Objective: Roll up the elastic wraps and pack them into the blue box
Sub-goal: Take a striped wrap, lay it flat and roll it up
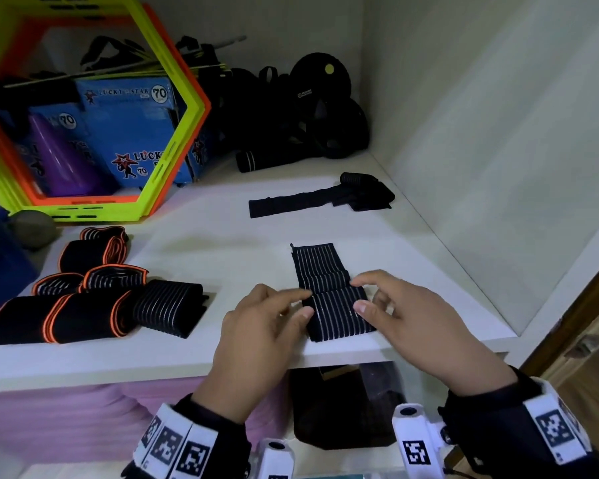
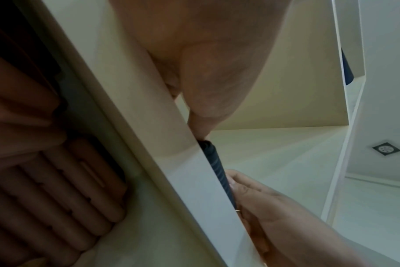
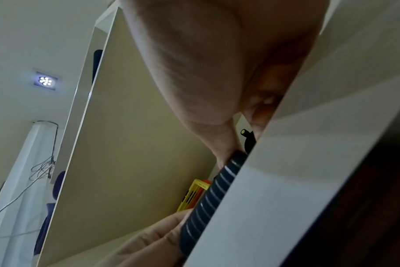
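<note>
A black elastic wrap with white stripes (image 1: 332, 305) lies near the front edge of the white shelf (image 1: 222, 236). Its near part is rolled, and its flat tail runs away from me. My left hand (image 1: 303, 302) pinches the roll's left end and my right hand (image 1: 357, 294) pinches its right end. The left wrist view shows the striped wrap (image 2: 217, 168) edge-on above the shelf lip. It appears the same way in the right wrist view, as the striped wrap (image 3: 208, 198). Blue printed boxes (image 1: 128, 126) stand at the back left.
Rolled wraps (image 1: 83, 305), some with orange edges, lie at the left front. A flat black wrap (image 1: 308, 200) lies further back. Yellow and orange hexagon frames (image 1: 173, 140) lean on the boxes. Black gear (image 1: 308, 108) fills the back corner. The side wall (image 1: 498, 167) is close on the right.
</note>
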`<act>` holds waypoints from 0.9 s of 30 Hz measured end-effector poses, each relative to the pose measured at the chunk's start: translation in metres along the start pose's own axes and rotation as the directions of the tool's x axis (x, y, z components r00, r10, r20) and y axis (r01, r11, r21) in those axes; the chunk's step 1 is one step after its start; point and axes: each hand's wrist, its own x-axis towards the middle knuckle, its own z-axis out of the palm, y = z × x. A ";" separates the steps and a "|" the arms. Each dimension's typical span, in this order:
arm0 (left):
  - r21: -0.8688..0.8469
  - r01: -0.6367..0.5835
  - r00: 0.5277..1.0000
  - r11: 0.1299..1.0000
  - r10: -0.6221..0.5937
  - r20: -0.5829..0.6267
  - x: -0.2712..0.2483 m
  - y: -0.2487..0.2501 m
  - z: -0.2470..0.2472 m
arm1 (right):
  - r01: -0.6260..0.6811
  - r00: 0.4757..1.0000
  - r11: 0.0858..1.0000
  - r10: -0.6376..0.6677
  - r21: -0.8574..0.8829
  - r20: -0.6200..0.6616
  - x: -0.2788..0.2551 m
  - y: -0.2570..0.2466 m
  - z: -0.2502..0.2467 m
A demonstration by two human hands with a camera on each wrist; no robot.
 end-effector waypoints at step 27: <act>0.082 0.064 0.996 0.995 -0.058 -0.069 0.014 0.035 -0.002 | -0.036 0.997 0.991 0.027 -0.128 -0.076 0.000 -0.031 0.011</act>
